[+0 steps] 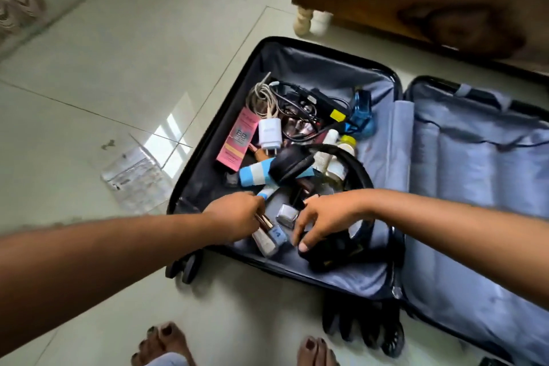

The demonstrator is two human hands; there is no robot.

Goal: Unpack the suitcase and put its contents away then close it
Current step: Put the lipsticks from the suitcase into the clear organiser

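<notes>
A black suitcase (pixel 214 131) with grey lining lies open on the floor. Its left half holds a pink box (pixel 237 140), a white charger (pixel 269 133), tangled cables (pixel 300 104), a blue perfume bottle (pixel 361 113), a blue-and-white striped tube (pixel 255 174), a black case (pixel 289 165) and small bottles. My left hand (pixel 234 214) grips several small cosmetic tubes (pixel 269 235) near the front. My right hand (pixel 323 217) curls its fingers over a black pouch (pixel 329 249) at the front right. The right half (pixel 475 163) shows only its lining.
A clear plastic packet (pixel 135 174) lies on the tiled floor left of the suitcase. A wooden bed frame (pixel 416 0) with a turned leg (pixel 303 21) stands behind it. My bare feet (pixel 166 345) are at the bottom edge. Suitcase wheels (pixel 185 267) stick out at the front.
</notes>
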